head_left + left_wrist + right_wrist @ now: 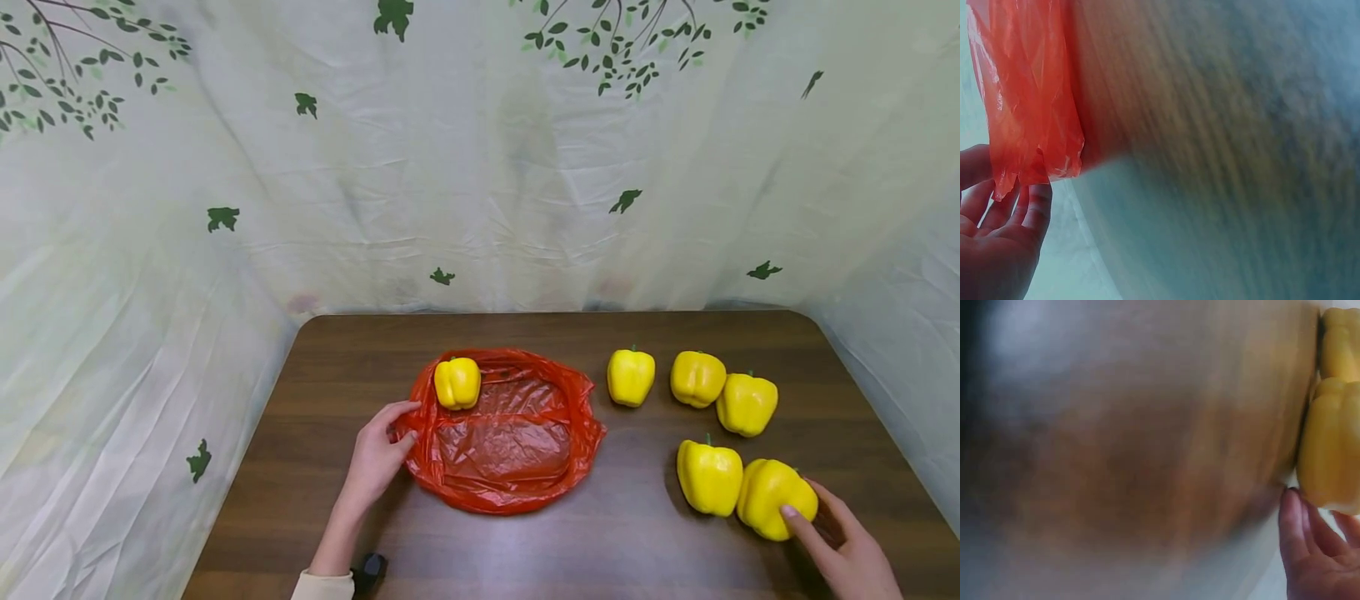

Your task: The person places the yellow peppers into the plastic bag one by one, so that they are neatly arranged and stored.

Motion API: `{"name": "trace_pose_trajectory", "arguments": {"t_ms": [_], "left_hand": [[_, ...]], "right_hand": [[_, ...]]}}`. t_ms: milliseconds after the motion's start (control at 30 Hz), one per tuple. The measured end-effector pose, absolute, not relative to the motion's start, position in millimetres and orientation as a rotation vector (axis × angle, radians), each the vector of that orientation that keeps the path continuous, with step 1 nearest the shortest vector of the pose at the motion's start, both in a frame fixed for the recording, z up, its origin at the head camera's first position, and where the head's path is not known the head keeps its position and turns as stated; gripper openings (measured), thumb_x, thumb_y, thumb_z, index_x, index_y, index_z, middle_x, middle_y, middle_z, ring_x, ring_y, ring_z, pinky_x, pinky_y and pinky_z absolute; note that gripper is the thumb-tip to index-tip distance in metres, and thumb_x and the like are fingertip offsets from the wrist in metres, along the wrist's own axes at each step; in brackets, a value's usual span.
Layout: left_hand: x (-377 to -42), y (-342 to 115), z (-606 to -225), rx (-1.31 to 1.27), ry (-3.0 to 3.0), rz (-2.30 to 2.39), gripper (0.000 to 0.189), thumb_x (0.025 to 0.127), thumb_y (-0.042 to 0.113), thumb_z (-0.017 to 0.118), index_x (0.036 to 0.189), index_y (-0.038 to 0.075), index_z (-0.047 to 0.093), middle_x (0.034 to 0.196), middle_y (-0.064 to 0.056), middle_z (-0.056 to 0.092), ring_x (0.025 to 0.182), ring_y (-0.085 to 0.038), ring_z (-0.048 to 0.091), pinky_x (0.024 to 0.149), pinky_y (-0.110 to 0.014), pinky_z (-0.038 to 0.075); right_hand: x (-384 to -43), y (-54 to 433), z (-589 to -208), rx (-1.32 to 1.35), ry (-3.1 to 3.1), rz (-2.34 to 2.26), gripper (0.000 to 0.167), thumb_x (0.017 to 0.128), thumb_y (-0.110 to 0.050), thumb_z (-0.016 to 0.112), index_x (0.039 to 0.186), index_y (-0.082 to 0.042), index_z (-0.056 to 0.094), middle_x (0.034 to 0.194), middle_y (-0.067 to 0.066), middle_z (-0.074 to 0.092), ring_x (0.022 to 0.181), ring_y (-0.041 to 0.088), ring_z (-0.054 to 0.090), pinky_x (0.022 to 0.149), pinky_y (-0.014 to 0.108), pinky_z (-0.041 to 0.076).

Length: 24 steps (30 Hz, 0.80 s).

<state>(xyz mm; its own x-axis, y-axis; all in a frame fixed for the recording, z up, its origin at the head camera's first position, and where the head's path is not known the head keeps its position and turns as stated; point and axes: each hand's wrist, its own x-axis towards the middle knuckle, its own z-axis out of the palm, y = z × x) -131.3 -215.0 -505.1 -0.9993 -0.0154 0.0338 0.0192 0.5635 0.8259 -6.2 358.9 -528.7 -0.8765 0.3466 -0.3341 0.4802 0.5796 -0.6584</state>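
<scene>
A red plastic bag (502,450) lies spread with its mouth up and its rim rolled into a ring. One yellow bell pepper (457,383) sits inside it at the back left. My left hand (380,448) holds the bag's left rim between thumb and fingers; in the left wrist view, the red film (1035,94) hangs over those fingers. At the front right, my right hand (851,542) grips a yellow bell pepper (772,498), thumb on its near side and fingers round its right. Another pepper (708,477) stands right beside that one, on its left.
Farther back on the brown wooden table (570,550) are a single pepper (631,377) right of the bag and two more peppers, one (697,379) close against the other (747,404). A pale leaf-printed curtain (480,167) surrounds the table's back and sides.
</scene>
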Motion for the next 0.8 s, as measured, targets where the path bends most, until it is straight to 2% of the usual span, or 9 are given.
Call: {"name": "trace_pose_trajectory", "arguments": {"t_ms": [133, 233, 300, 400, 467, 500, 633, 733, 800], "left_hand": [[-131.3, -215.0, -504.7, 0.004, -2.747, -1.439, 0.04, 0.087, -0.005, 0.065, 0.123, 0.013, 0.066, 0.128, -0.007, 0.06, 0.11, -0.026, 0.058, 0.091, -0.045, 0.053], [-131.4, -214.4, -503.8, -0.003, -2.748, -1.433, 0.04, 0.088, -0.005, 0.064, 0.124, 0.013, 0.065, 0.128, -0.007, 0.06, 0.11, -0.027, 0.058, 0.09, -0.045, 0.054], [-131.3, -214.2, -503.7, 0.002, -2.75, -1.436, 0.04, 0.088, -0.004, 0.064, 0.124, 0.013, 0.065, 0.128, -0.007, 0.06, 0.11, -0.027, 0.058, 0.09, -0.045, 0.054], [-131.1, -214.3, -503.8, 0.014, -2.753, -1.445, 0.04, 0.088, -0.004, 0.065, 0.124, 0.014, 0.065, 0.128, -0.007, 0.059, 0.11, -0.026, 0.058, 0.091, -0.045, 0.053], [-131.1, -214.5, -504.0, 0.017, -2.756, -1.449, 0.04, 0.088, -0.004, 0.065, 0.124, 0.014, 0.065, 0.128, -0.006, 0.059, 0.111, -0.026, 0.057, 0.092, -0.045, 0.053], [-131.1, -214.4, -504.1, 0.017, -2.755, -1.449, 0.04, 0.088, -0.004, 0.065, 0.124, 0.013, 0.065, 0.128, -0.006, 0.059, 0.111, -0.026, 0.057, 0.092, -0.045, 0.052], [-130.9, -213.9, -503.9, 0.01, -2.752, -1.445, 0.04, 0.088, -0.004, 0.065, 0.125, 0.013, 0.065, 0.128, -0.007, 0.059, 0.111, -0.026, 0.057, 0.093, -0.046, 0.052], [-130.4, -213.5, -503.5, 0.016, -2.751, -1.445, 0.04, 0.088, -0.004, 0.065, 0.125, 0.013, 0.065, 0.128, -0.007, 0.059, 0.111, -0.026, 0.057, 0.093, -0.046, 0.052], [-130.1, -213.5, -503.5, 0.019, -2.754, -1.444, 0.04, 0.088, -0.004, 0.065, 0.125, 0.013, 0.065, 0.129, -0.007, 0.059, 0.112, -0.026, 0.057, 0.093, -0.046, 0.051]], "right_hand": [[-4.5, 358.9, -527.6, 0.707, 2.661, -1.176, 0.088, 0.097, -0.057, 0.047, 0.15, 0.009, 0.023, 0.14, 0.04, 0.035, 0.115, 0.051, 0.047, 0.074, 0.034, 0.053], [-3.4, 359.8, -526.7, 0.698, 2.684, -1.175, 0.083, 0.098, -0.052, 0.05, 0.147, 0.011, 0.027, 0.138, 0.041, 0.038, 0.113, 0.052, 0.049, 0.057, 0.015, 0.045], [-3.7, 359.7, -525.6, 0.718, 2.68, -1.168, 0.083, 0.098, -0.052, 0.05, 0.147, 0.012, 0.028, 0.137, 0.041, 0.038, 0.113, 0.053, 0.049, 0.061, 0.017, 0.049], [-5.7, 359.3, -524.4, 0.773, 2.653, -1.149, 0.088, 0.096, -0.056, 0.049, 0.147, 0.012, 0.027, 0.138, 0.041, 0.036, 0.114, 0.054, 0.048, 0.071, 0.036, 0.057], [-7.2, 358.7, -523.1, 0.833, 2.617, -1.167, 0.092, 0.094, -0.059, 0.049, 0.148, 0.011, 0.025, 0.142, 0.04, 0.034, 0.118, 0.056, 0.046, 0.075, 0.049, 0.056], [-7.7, 358.6, -523.0, 0.859, 2.601, -1.191, 0.093, 0.094, -0.06, 0.05, 0.149, 0.01, 0.023, 0.143, 0.039, 0.032, 0.12, 0.057, 0.044, 0.076, 0.049, 0.056], [-7.3, 358.2, -520.4, 0.954, 2.563, -1.308, 0.091, 0.094, -0.056, 0.053, 0.152, 0.006, 0.02, 0.149, 0.036, 0.028, 0.124, 0.058, 0.04, 0.068, 0.04, 0.058], [-6.0, 357.9, -517.0, 0.996, 2.599, -1.353, 0.085, 0.095, -0.051, 0.056, 0.152, 0.003, 0.023, 0.15, 0.034, 0.03, 0.122, 0.054, 0.043, 0.056, 0.019, 0.054], [-6.1, 357.2, -513.9, 1.023, 2.634, -1.366, 0.082, 0.094, -0.048, 0.058, 0.153, 0.0, 0.026, 0.15, 0.031, 0.031, 0.122, 0.051, 0.043, 0.059, 0.011, 0.05]]}}
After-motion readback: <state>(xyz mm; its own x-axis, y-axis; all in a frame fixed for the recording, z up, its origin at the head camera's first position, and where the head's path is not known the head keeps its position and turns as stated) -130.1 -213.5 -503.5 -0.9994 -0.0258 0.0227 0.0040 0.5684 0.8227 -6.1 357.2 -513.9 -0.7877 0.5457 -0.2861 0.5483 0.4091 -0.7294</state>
